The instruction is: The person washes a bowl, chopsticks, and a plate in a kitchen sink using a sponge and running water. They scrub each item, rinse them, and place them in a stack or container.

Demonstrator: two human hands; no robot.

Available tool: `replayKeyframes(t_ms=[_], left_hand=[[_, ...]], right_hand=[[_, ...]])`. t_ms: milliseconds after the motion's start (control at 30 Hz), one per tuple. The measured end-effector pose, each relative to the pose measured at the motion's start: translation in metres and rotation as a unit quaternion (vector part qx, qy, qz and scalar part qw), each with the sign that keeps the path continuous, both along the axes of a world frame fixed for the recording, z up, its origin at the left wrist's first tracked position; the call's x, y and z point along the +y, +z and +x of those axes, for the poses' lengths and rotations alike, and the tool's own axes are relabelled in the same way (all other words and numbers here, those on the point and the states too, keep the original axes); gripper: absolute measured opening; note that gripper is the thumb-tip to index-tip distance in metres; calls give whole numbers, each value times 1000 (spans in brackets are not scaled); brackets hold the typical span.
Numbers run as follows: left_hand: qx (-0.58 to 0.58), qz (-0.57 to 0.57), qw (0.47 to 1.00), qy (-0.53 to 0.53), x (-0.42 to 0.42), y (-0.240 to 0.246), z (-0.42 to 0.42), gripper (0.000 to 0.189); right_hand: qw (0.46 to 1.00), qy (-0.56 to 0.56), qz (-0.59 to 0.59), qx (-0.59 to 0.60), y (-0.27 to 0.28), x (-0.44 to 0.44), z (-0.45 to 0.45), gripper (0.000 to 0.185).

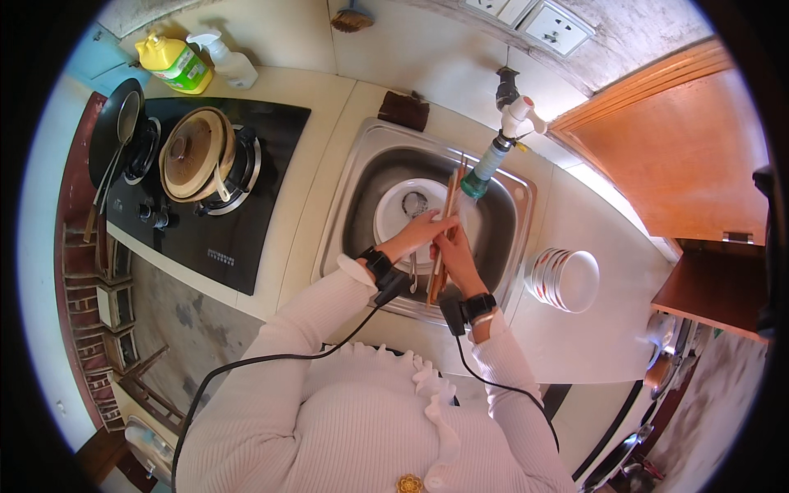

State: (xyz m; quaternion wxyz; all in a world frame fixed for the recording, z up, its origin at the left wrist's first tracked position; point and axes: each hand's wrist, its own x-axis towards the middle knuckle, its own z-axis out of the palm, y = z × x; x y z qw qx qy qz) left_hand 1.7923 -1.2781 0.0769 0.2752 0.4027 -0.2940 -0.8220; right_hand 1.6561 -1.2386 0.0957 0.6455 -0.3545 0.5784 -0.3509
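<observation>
Both my hands close around a bundle of wooden chopsticks (452,197), held over the stainless steel sink (370,160). My left hand (425,234) grips it from the left, and my right hand (457,254) wraps it from the right, touching the left. Just above the hands is the green-ended nozzle of the faucet (487,169), with water seeming to run from it beside the chopsticks. Below them in the basin lie white plates or bowls (388,206) with a steel wire scourer (415,203) inside. The handle of a metal spoon (413,271) shows near my left wrist.
Stacked white bowls (576,281) stand right of the sink. To the left, a lidded clay pot (191,154) and a wok (102,135) sit on the black gas stove (246,246). A dark cloth or pad (404,111) lies behind the sink. Cables hang from both wrists.
</observation>
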Motion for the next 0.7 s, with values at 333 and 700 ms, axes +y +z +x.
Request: replayKeyframes(t_ms=[333, 700], left_hand=[[-24, -216, 958, 187, -41, 12, -16, 21], [88, -141, 970, 179, -18, -4, -45, 47]], right_hand=[[935, 60, -317, 146, -11, -45, 0, 47], [962, -128, -155, -185, -28, -58, -24, 40]])
